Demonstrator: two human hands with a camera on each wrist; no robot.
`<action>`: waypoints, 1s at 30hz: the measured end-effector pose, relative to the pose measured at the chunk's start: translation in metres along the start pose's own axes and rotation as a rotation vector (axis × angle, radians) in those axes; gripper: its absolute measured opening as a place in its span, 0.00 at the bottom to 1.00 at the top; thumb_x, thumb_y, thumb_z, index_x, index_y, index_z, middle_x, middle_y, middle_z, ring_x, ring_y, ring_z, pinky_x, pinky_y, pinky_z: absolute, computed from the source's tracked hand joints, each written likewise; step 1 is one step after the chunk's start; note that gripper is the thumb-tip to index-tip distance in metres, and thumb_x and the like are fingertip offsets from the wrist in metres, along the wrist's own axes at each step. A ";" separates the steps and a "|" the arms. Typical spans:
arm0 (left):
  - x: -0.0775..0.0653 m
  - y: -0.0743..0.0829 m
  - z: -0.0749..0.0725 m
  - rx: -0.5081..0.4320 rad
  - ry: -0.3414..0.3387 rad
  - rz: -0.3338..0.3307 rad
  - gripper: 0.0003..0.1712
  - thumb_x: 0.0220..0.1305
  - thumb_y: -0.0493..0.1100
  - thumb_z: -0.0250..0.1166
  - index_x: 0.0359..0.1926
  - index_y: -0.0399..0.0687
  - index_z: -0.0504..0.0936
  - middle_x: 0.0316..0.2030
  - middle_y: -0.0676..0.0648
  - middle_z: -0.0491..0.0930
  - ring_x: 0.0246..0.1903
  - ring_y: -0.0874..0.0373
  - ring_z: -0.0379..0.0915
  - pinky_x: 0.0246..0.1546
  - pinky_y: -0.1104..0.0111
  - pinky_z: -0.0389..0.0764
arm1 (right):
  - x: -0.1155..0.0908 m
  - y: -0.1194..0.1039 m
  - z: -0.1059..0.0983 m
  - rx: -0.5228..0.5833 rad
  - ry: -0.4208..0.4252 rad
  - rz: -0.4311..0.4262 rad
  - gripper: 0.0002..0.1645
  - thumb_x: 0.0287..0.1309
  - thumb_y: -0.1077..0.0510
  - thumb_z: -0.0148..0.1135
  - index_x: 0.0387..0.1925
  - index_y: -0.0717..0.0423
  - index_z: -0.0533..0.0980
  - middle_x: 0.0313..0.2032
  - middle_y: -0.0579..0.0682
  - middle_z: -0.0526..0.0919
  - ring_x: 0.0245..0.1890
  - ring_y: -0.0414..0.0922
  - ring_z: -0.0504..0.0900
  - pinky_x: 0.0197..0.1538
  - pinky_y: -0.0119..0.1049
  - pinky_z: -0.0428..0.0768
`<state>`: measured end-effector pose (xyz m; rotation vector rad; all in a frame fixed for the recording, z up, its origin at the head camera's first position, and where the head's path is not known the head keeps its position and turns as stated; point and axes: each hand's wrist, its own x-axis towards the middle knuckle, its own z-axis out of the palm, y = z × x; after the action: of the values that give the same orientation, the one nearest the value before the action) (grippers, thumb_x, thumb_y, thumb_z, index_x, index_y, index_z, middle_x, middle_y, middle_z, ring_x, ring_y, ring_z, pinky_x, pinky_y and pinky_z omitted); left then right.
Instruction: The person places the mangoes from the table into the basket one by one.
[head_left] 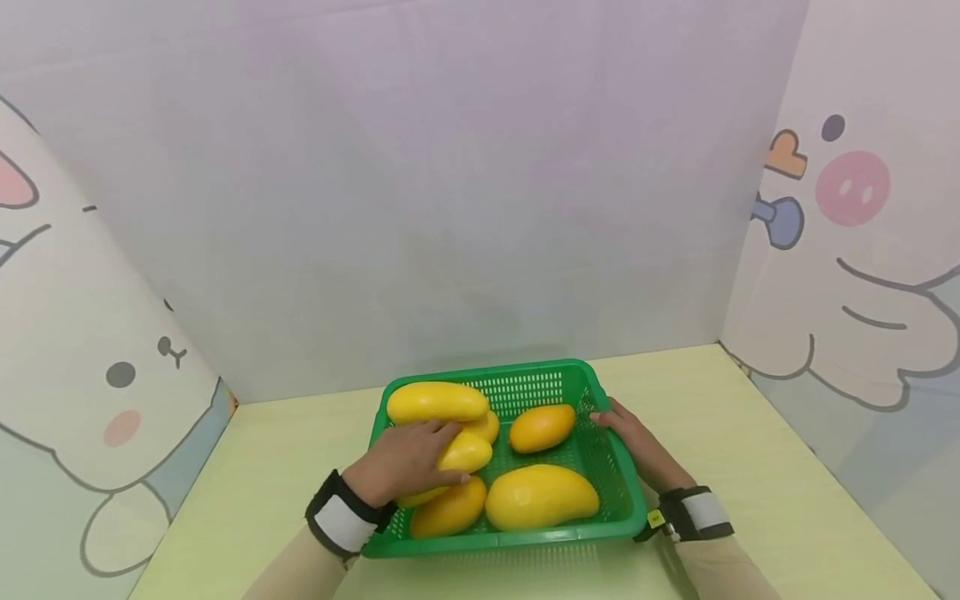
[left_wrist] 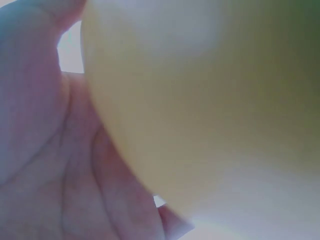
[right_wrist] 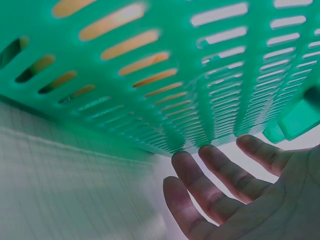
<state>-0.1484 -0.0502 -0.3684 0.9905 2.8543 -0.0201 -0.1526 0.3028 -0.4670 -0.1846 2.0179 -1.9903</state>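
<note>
A green plastic basket (head_left: pixel 576 371) holds several yellow and orange mangoes. My left hand (head_left: pixel 408 458) is inside its left part, thumb spread, fingers bent over a yellow mango (head_left: pixel 467 451). In the left wrist view, the palm (left_wrist: pixel 45 165) lies along a large, blurred yellow surface (left_wrist: pixel 190 110). At the basket's right side my right hand (head_left: pixel 637 442) holds the rim, thumb over the edge and fingers outside. The right wrist view shows its fingertips (right_wrist: pixel 186 162) against the slotted wall (right_wrist: pixel 190 95).
A long yellow mango (head_left: pixel 437 402) lies at the basket's back left. An orange mango (head_left: pixel 542 428) sits near the middle right, a big yellow mango (head_left: pixel 542 497) at the front, another orange one (head_left: pixel 450 508) beside it. The pale table (head_left: pixel 285 467) meets a cloth backdrop (head_left: pixel 450 208) behind.
</note>
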 end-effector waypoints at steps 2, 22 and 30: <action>-0.001 0.000 0.000 0.000 -0.001 -0.002 0.42 0.57 0.70 0.54 0.65 0.52 0.66 0.54 0.48 0.74 0.44 0.54 0.75 0.37 0.60 0.76 | 0.000 0.000 0.000 0.000 0.004 0.001 0.34 0.67 0.42 0.44 0.70 0.43 0.50 0.58 0.64 0.67 0.50 0.59 0.75 0.44 0.47 0.79; -0.011 0.000 -0.008 0.011 -0.005 -0.009 0.42 0.56 0.71 0.55 0.66 0.54 0.66 0.55 0.49 0.73 0.47 0.53 0.73 0.42 0.59 0.76 | -0.001 -0.001 0.000 -0.002 0.018 0.016 0.34 0.66 0.42 0.44 0.70 0.42 0.50 0.57 0.62 0.68 0.49 0.57 0.76 0.44 0.48 0.79; -0.013 -0.002 -0.007 0.033 -0.003 0.000 0.39 0.56 0.70 0.56 0.62 0.55 0.71 0.53 0.49 0.74 0.45 0.54 0.74 0.40 0.60 0.76 | 0.000 -0.001 0.000 0.008 0.012 0.021 0.34 0.67 0.43 0.43 0.70 0.42 0.49 0.58 0.62 0.68 0.50 0.58 0.76 0.45 0.48 0.79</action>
<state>-0.1403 -0.0591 -0.3603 0.9955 2.8607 -0.0687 -0.1531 0.3025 -0.4666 -0.1492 2.0109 -1.9908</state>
